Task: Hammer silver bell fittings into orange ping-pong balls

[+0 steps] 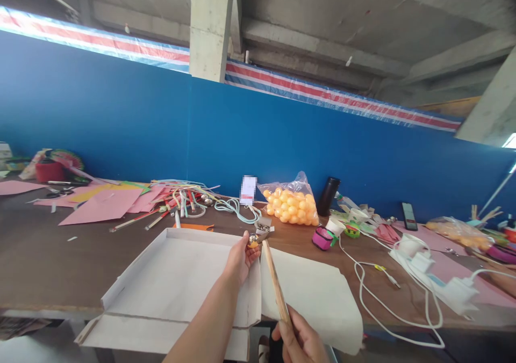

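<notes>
My left hand [240, 258] is raised over the right side of a white open cardboard box lid [181, 277], fingers closed round a small shiny ball [253, 240], silver on top and orange below. My right hand [300, 335], low at the front, grips the wooden handle of what looks like a hammer [275, 278]. Its small dark head is beside the ball; whether they touch I cannot tell. Beneath the handle lies a white sheet [318, 293], hanging over the table's front edge. Just behind the ball is a small open box [264, 226] of little metal pieces.
A clear bag of orange balls [292, 204], a phone [248, 190] and a black bottle [328, 195] stand by the blue partition [282, 137]. Pink paper [99, 204] and tangled tubes lie left. On the right are a purple cup-like item [322, 238] and white cables [363, 288].
</notes>
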